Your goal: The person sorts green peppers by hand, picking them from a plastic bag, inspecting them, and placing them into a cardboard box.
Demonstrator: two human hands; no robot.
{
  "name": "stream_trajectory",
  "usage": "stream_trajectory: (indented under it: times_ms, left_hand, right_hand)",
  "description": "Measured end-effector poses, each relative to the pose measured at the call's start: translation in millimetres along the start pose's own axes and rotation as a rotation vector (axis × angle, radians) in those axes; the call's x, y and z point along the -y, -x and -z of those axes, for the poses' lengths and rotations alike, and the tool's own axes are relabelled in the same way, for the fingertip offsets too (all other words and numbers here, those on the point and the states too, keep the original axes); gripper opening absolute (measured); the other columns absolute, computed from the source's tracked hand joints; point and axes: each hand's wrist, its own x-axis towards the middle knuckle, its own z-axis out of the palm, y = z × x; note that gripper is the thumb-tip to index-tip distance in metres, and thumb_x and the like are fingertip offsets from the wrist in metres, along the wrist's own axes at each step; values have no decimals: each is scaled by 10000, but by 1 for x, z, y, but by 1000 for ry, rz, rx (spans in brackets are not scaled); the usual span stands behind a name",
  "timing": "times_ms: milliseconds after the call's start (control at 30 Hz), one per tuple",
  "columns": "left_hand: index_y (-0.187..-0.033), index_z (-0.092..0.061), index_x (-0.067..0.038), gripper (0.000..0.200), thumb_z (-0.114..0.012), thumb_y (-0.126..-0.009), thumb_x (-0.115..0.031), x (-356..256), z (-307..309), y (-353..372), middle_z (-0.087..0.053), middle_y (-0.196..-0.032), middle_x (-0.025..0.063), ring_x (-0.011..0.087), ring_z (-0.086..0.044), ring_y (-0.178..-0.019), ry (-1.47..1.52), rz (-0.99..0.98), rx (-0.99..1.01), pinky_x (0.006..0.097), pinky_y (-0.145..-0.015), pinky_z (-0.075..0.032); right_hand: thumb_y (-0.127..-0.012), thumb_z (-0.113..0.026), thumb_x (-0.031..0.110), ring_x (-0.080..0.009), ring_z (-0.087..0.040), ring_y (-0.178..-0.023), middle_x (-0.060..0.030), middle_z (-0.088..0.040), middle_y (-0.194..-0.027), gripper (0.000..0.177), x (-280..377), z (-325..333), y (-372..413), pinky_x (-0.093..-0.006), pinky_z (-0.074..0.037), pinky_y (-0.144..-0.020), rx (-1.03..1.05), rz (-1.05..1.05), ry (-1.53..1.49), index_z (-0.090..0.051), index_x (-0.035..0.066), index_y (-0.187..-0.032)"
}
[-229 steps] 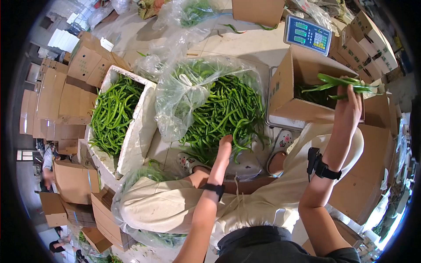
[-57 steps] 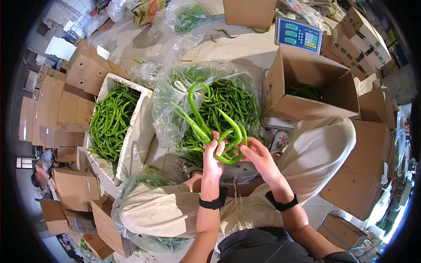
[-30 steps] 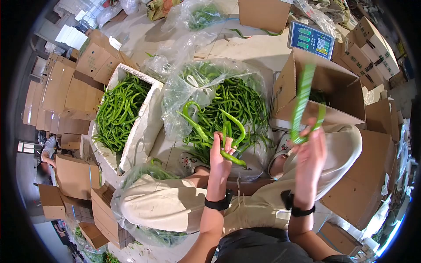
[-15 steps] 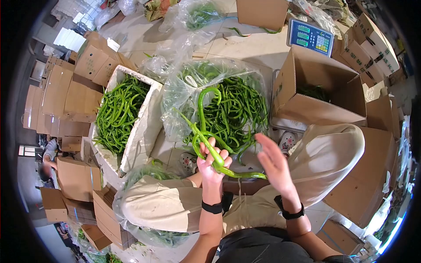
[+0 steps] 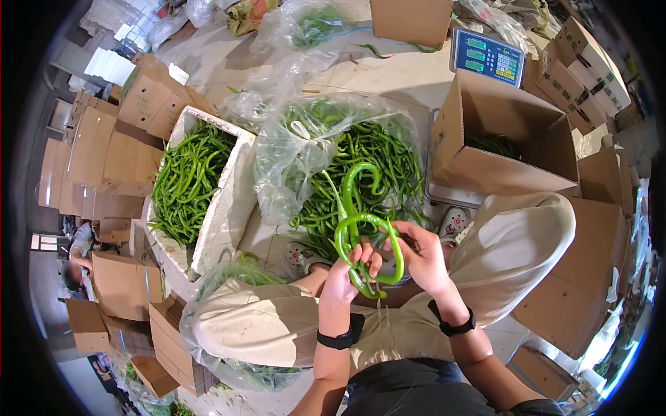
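Note:
Several long, curled green chili peppers (image 5: pixel 347 225) rise from my left hand (image 5: pixel 345 276), whose fingers are closed round their lower ends. My right hand (image 5: pixel 422 258) has its fingers bent together at the right side of one looping pepper and seems to pinch it; the fingertips are partly hidden. Behind both hands, an opened clear plastic bag (image 5: pixel 284 156) holds a heap of green chili peppers (image 5: pixel 381 152). To its left, a white foam box (image 5: pixel 232 204) is filled with more peppers (image 5: pixel 191 180).
At the right, an open cardboard box (image 5: pixel 499 166) with some peppers inside stands on a scale platform, its blue display (image 5: pixel 488 57) behind. Stacked cartons (image 5: pixel 104 152) line the left side, with another person (image 5: pixel 78 256) beyond. A bag of greens (image 5: pixel 322 24) lies at the back.
My right hand has moved left from open air to the peppers, its fingers closing. The peppers in my left hand have shifted right and now loop between both hands.

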Motion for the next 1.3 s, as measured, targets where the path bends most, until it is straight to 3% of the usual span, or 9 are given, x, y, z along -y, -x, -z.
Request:
stream_trajectory:
  times_ms: [200, 400, 500, 533, 667, 867, 1100, 1233, 1300]
  left_hand:
    - [-806, -435, -132, 254, -520, -907, -349, -9, -24, -4, -481, -711, 20, 76, -386, -567, -157, 63, -425, 197, -494, -297]
    - [-746, -446, -119, 309, -526, -894, -378, -14, -11, 3, -427, -621, -9, 71, -346, -558, -221, 156, 12, 209, -541, -280]
    - [-717, -411, -127, 325, -513, -904, -373, -13, -7, 11, -379, -585, -24, 84, -322, -532, -35, 168, 91, 234, -567, -295]
    - [-714, -405, -129, 330, -516, -903, -375, -11, 0, 13, -370, -580, -27, 87, -319, -528, 41, 131, 113, 240, -564, -295]
    - [-718, -398, -143, 281, -535, -896, -313, -13, 22, 20, -351, -571, -40, 93, -308, -512, 239, -12, 161, 266, -526, -281]
    - [-713, -393, -145, 273, -528, -905, -285, -17, 31, 26, -364, -572, -45, 84, -303, -509, 184, -73, 89, 251, -495, -258]
    - [-696, -398, -157, 289, -548, -883, -319, -15, 22, 27, -354, -536, -62, 67, -275, -466, 128, -95, 27, 239, -473, -245]
    - [-685, -402, -166, 308, -574, -852, -359, -17, 15, 30, -346, -501, -79, 51, -249, -437, 97, -83, 98, 231, -454, -226]
    - [-650, -409, -162, 342, -594, -833, -385, -18, 16, 32, -351, -496, -69, 60, -246, -440, 90, -40, 134, 244, -462, -207]
  right_hand:
    - [-966, -448, 101, -22, -379, -677, 38, -501, -836, 349, 19, 7, 3, -192, -321, -578, 4, -62, -246, -459, 10, -1303]
    - [-956, -421, 55, -101, -494, -803, -25, -544, -947, 363, 15, 9, -6, -207, -415, -691, -2, -252, -865, -438, -19, -1311]
    - [-959, -414, 55, -162, -542, -897, -60, -549, -1016, 378, 11, 16, -12, -250, -470, -808, -22, -283, -1165, -401, -31, -1326]
    - [-963, -421, 76, -210, -552, -1043, -75, -551, -1048, 393, -1, 23, -13, -310, -465, -940, 77, -228, -1260, -370, -23, -1341]
    - [-967, -406, 69, -280, -467, -1226, -94, -565, -1058, 360, 9, 25, -13, -376, -419, -1028, 3, -170, -1218, -386, -14, -1317]
    - [-965, -423, 77, -281, -479, -1214, -90, -586, -1042, 338, 20, 22, -11, -369, -416, -1025, -22, -140, -1107, -412, -6, -1292]
    - [-956, -456, 109, -267, -607, -1018, -73, -590, -988, 394, 45, 30, 2, -394, -532, -810, -57, -113, -933, -402, 108, -1346]
    - [-960, -453, 125, -232, -556, -1098, -101, -584, -1066, 412, 82, 82, -16, -342, -468, -915, -214, 335, -684, -378, -3, -1344]
    - [-960, -462, 135, -232, -489, -1197, -144, -536, -1237, 456, 111, 102, -28, -327, -388, -1009, -372, 308, -725, -341, -54, -1356]
